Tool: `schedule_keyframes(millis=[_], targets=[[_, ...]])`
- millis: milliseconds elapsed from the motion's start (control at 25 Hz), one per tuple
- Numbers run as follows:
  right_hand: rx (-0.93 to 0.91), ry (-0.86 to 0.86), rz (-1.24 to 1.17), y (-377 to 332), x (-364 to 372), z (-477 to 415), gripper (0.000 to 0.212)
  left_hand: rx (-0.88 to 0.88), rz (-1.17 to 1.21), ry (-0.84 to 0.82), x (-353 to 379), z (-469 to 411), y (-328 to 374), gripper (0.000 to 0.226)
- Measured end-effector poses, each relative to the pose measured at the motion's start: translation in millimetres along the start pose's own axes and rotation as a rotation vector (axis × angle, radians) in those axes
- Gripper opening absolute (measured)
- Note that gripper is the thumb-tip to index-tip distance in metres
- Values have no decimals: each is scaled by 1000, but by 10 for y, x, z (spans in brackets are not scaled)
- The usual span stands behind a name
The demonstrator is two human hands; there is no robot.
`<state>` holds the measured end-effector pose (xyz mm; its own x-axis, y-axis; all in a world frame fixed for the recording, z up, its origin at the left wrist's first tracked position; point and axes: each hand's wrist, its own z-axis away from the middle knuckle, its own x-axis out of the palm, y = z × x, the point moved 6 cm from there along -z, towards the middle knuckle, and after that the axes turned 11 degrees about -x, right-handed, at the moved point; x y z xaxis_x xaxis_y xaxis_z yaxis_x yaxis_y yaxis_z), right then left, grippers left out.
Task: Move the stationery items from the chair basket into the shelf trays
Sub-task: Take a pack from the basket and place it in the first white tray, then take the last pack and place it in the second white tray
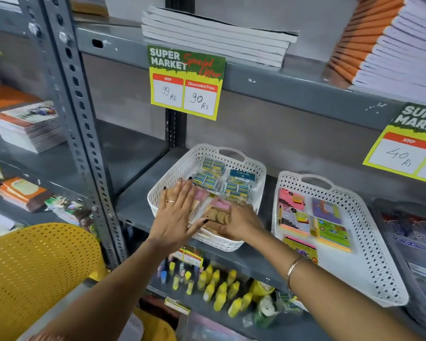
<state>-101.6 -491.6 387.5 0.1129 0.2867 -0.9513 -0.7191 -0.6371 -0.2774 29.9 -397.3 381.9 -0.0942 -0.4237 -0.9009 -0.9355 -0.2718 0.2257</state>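
Yellow chair (35, 274) nearest, both hands in white tray (257, 173)

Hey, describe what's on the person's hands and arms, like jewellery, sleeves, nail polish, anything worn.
Both forearms are bare, with no sleeves in view. The left hand wears a thin band ring on one finger, and its nails are painted a dark colour. The right hand shows no ring that can be made out; its wrist carries a slim metallic bangle. No watch or gloves are visible.
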Motion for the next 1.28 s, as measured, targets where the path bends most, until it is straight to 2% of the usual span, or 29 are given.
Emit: schedule_keyframes(millis=[200,480,560,640,720,800,920,1000,1120,1280], targets=[[22,-51,46,-36,65,-2,85,-17,17,-7,8,-4,-9,85],[-3,-204,143,-56,53,8,67,-26,-40,-52,69,-23,-35,79],[-8,-221,129,-94,10,27,73,-28,-50,-63,78,-15,-42,79],[8,-165,53,-160,-117,43,79,-31,-40,-70,60,10,-43,80],[-9,-39,52,-291,-335,41,67,-49,50,-35,-22,66,-75,81],[-70,141,98,-479,-596,64,53,-116,152,70,-132,150,-189,78],[-265,380,96,-1045,-750,170,35,-344,198,186,-247,487,-695,74],[-470,410,19,-1621,-509,254,31,-541,150,212,-230,973,-1206,72],[-707,260,-14,-2296,294,342,34,-756,81,170,-7,1849,-1818,73],[-870,-129,81,-2827,1968,265,37,-1014,-30,45,423,3123,-2397,81]])
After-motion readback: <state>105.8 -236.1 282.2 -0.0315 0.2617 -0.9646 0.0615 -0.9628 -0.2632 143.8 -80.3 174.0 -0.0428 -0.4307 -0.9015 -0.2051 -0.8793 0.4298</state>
